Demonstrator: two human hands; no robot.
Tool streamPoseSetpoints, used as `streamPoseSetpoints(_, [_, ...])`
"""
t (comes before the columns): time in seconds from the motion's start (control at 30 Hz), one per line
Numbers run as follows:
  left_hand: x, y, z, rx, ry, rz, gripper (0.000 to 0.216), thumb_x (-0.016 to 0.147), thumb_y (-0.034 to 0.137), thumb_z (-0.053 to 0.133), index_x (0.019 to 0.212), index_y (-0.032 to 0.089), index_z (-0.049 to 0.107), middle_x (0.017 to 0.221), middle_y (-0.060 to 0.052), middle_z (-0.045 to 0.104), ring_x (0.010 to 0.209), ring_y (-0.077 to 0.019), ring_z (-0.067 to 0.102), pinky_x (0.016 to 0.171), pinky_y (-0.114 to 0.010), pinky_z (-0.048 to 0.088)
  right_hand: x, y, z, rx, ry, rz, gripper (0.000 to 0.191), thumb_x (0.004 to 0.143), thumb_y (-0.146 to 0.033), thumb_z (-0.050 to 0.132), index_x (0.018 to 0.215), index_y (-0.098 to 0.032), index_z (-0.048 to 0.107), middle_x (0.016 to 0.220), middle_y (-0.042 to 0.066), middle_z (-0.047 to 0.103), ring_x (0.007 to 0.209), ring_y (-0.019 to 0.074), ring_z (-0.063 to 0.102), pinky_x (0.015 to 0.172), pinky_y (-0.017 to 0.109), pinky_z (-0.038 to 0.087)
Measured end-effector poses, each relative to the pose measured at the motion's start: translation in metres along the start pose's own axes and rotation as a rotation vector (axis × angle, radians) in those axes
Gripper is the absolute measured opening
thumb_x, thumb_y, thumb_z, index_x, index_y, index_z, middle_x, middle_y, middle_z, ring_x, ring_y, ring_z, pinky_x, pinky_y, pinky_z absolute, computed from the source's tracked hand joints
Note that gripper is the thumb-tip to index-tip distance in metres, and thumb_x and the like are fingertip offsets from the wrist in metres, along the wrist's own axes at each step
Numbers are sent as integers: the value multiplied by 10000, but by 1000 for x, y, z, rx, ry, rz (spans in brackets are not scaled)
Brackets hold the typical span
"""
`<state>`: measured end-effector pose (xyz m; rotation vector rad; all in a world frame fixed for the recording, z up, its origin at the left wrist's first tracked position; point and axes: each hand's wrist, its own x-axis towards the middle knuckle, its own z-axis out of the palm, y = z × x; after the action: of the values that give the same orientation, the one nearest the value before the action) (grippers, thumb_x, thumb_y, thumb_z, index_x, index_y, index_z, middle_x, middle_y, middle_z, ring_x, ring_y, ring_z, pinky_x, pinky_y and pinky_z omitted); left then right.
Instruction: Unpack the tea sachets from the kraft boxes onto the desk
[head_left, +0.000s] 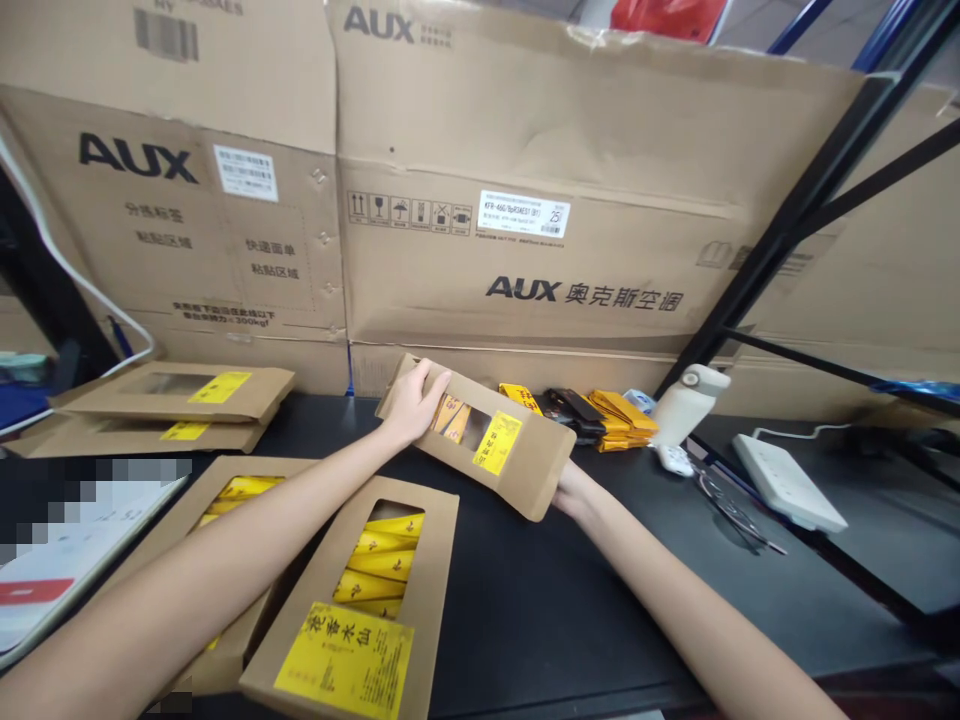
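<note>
A brown kraft box with a clear window and a yellow label is held tilted above the black tabletop. Orange packets show through its window. My left hand grips the box's left end, thumb over the face near the window. At the other end, my right hand supports it from behind and below, its fingers mostly hidden by the box. Below my left forearm lies a kraft box filled with yellow packets. Another kraft box with yellow packets sits left of it, partly covered by the forearm.
Two kraft packages are stacked at the back left. A tablet-like screen lies at the left edge. Behind my right hand are orange packets, a white bottle, glasses and a power strip. Large cartons wall the back.
</note>
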<state>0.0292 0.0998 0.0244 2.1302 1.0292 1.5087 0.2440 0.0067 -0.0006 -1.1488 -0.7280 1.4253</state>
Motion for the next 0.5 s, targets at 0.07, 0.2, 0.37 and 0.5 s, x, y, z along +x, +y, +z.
streamPoseSetpoints(0.07, [1, -2, -1, -6, -9, -5, 309, 898, 395, 450, 681, 203, 342, 599, 55, 391, 584, -107, 407, 591, -240, 288, 0, 3, 0, 34, -12, 9, 92, 706, -266, 709, 709, -197, 648, 655, -14, 710, 569, 143, 637, 609, 274, 507])
streamPoseSetpoints(0.2, [4, -10, 1, -67, -43, -67, 341, 883, 416, 467, 656, 202, 329, 583, 60, 371, 581, -104, 405, 589, -237, 295, 3, 5, -2, 82, -9, -31, 174, 704, -337, 715, 659, -200, 617, 582, -25, 673, 516, 140, 603, 561, 273, 489])
streamPoseSetpoints(0.37, [7, -19, 7, -262, -131, -170, 301, 858, 422, 488, 681, 199, 391, 624, 52, 428, 610, -110, 446, 603, -233, 345, 11, 6, -5, 145, 7, -118, 254, 706, -427, 708, 672, -205, 589, 574, -36, 648, 517, 132, 578, 540, 265, 473])
streamPoseSetpoints(0.5, [7, -18, 7, -280, -166, -174, 276, 866, 406, 485, 704, 199, 400, 645, 49, 447, 632, -114, 469, 616, -236, 357, 20, 13, -15, 111, -12, -248, 386, 659, -381, 755, 536, -212, 431, 420, -82, 479, 387, 81, 396, 434, 225, 359])
